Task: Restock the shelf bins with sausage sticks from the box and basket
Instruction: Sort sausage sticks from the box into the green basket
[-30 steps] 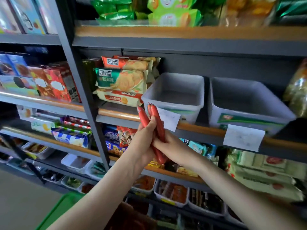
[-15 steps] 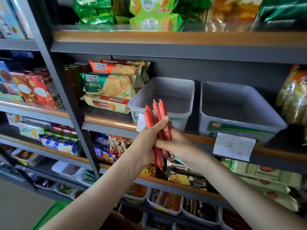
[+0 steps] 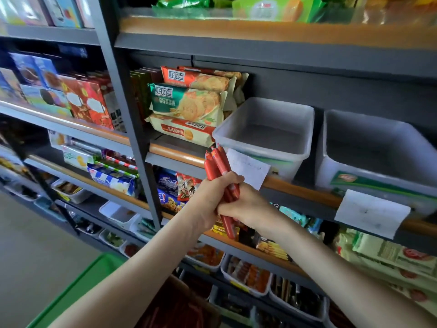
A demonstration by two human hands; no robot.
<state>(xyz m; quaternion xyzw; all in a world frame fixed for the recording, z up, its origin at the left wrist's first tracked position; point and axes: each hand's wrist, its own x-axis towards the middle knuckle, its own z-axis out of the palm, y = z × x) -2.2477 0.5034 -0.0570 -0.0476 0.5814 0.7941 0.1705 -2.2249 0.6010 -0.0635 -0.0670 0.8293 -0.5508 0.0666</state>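
Both hands hold one bundle of red sausage sticks (image 3: 217, 165) upright in front of the shelf edge. My left hand (image 3: 210, 197) wraps the bundle's middle from the left, and my right hand (image 3: 246, 204) grips it from the right, lower down. The stick tops reach the front left corner of a grey plastic bin (image 3: 267, 147) that looks empty. A second grey bin (image 3: 378, 166), also bare inside, stands to its right. Below my arms lies a brown box (image 3: 182, 306) with red sticks inside, beside a green basket (image 3: 78, 287).
Biscuit packs (image 3: 189, 102) are stacked left of the bins behind a grey upright post (image 3: 132, 129). White paper labels (image 3: 371, 213) hang from the shelf rail. Lower shelves hold snack packets and small trays (image 3: 246, 275). Another loaded shelf runs overhead.
The bundle and both hands stay together in front of the left bin; the sticks sit slightly lower against it than half a second ago. The view has shifted a little to the left.
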